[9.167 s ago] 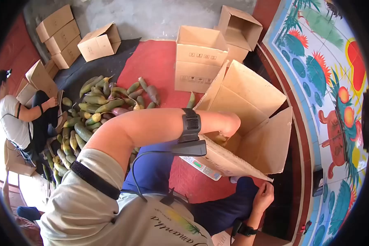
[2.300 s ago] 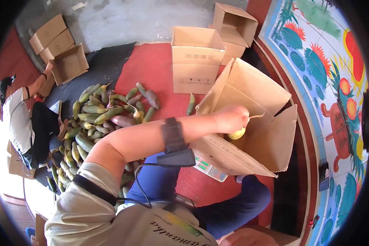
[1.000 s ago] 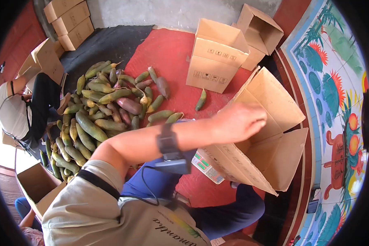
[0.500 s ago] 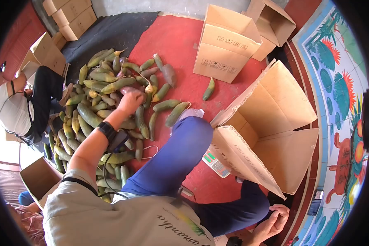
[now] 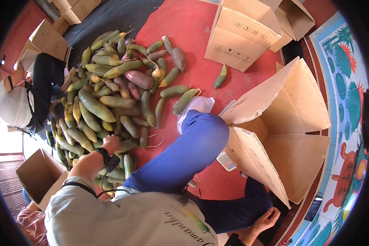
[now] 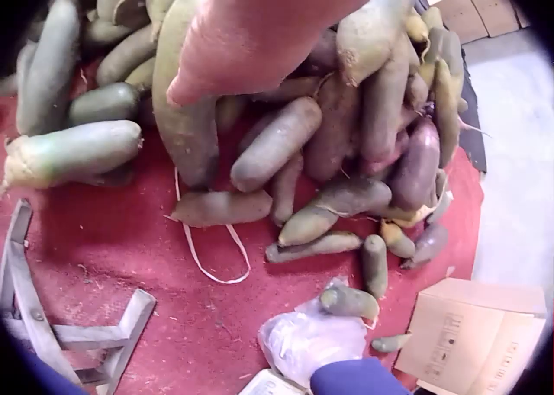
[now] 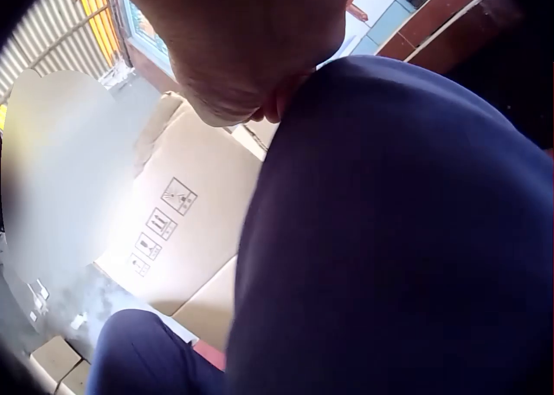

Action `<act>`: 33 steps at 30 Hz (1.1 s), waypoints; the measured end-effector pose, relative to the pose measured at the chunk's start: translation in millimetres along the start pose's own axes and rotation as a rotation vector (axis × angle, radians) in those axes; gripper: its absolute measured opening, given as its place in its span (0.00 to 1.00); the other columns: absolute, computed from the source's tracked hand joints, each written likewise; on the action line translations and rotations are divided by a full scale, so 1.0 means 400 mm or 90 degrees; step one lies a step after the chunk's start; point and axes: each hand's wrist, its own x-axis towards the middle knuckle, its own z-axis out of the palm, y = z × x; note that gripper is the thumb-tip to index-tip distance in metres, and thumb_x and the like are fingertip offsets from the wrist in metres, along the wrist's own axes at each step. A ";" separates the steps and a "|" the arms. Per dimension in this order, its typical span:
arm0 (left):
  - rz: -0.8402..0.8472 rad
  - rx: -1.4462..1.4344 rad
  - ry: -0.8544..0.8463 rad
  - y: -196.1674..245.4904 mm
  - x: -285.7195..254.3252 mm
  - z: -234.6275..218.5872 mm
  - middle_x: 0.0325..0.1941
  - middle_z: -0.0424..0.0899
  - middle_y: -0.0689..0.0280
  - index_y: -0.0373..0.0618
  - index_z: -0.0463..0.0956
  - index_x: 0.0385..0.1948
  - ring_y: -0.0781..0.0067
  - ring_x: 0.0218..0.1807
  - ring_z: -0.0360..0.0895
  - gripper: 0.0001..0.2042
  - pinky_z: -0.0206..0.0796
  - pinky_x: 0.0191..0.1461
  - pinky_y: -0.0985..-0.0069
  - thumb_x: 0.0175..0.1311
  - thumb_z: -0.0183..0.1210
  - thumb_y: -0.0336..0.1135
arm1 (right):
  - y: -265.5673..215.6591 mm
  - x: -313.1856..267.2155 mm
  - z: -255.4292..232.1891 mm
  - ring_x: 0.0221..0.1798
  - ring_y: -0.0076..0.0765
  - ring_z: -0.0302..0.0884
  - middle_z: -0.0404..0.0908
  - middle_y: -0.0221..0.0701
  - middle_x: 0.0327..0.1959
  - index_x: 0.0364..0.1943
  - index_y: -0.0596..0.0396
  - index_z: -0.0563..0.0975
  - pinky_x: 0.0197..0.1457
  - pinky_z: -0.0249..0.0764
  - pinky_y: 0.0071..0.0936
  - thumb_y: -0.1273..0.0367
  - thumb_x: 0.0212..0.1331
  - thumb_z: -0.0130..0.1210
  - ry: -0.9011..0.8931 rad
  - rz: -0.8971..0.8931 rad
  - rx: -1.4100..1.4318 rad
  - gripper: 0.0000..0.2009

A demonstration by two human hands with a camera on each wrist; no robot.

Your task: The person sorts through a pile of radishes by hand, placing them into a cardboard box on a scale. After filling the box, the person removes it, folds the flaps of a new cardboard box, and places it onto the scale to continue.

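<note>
The left hand (image 5: pixel 110 143) is down in the pile of long vegetables (image 5: pixel 95 105), over a long green one (image 6: pixel 186 127); whether its fingers grip it, I cannot tell. More green and purple vegetables lie around and beyond that hand on the red mat (image 5: pixel 197 180). The right hand (image 5: pixel 266 220), loosely curled and holding nothing, rests at the bent knee (image 5: pixel 258 201). Beyond it stands a large open carton (image 5: pixel 295 143) (flaps spread wide), with a scale (image 5: pixel 226 161) partly visible just beside the carton.
</note>
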 end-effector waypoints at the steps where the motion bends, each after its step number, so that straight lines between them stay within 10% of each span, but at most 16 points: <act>1: -0.002 0.000 -0.001 -0.006 -0.024 0.000 0.52 0.79 0.63 0.47 0.75 0.50 0.61 0.55 0.76 0.25 0.69 0.54 0.64 0.51 0.62 0.49 | 0.009 0.006 0.004 0.33 0.34 0.69 0.70 0.34 0.28 0.32 0.61 0.71 0.41 0.68 0.28 0.75 0.65 0.47 -0.009 -0.050 -0.063 0.04; 10: -0.018 0.000 -0.047 -0.053 0.025 0.089 0.49 0.81 0.60 0.48 0.69 0.53 0.62 0.52 0.79 0.32 0.74 0.48 0.66 0.42 0.69 0.41 | 0.003 0.002 0.016 0.34 0.42 0.71 0.73 0.38 0.30 0.32 0.62 0.71 0.42 0.69 0.33 0.77 0.61 0.49 -0.003 -0.081 -0.104 0.02; 22: 0.115 0.108 0.025 0.099 -0.057 -0.294 0.43 0.84 0.61 0.49 0.81 0.43 0.62 0.47 0.81 0.31 0.72 0.50 0.70 0.43 0.64 0.64 | 0.002 -0.006 0.014 0.34 0.47 0.71 0.73 0.40 0.31 0.33 0.63 0.72 0.40 0.68 0.38 0.78 0.59 0.49 0.027 -0.097 -0.030 0.02; 26: 0.151 -0.083 0.064 0.020 0.057 -0.342 0.38 0.85 0.57 0.39 0.79 0.42 0.60 0.44 0.82 0.34 0.71 0.48 0.67 0.45 0.62 0.64 | 0.000 -0.008 0.010 0.34 0.48 0.71 0.73 0.41 0.31 0.33 0.63 0.72 0.39 0.68 0.39 0.79 0.59 0.49 0.039 -0.104 -0.015 0.01; 29: 0.266 -0.122 0.369 -0.001 0.088 -0.395 0.34 0.83 0.51 0.32 0.78 0.40 0.59 0.37 0.82 0.34 0.73 0.42 0.67 0.46 0.63 0.61 | 0.014 -0.013 0.010 0.34 0.48 0.71 0.73 0.41 0.31 0.33 0.64 0.72 0.39 0.68 0.39 0.79 0.59 0.49 0.049 -0.105 -0.019 0.02; 33: 0.298 -0.623 0.393 0.118 -0.242 -0.605 0.32 0.82 0.55 0.31 0.76 0.40 0.68 0.27 0.82 0.27 0.69 0.28 0.75 0.53 0.63 0.52 | 0.022 -0.019 0.009 0.34 0.48 0.71 0.73 0.42 0.31 0.33 0.64 0.72 0.39 0.67 0.39 0.78 0.59 0.49 0.056 -0.099 -0.006 0.02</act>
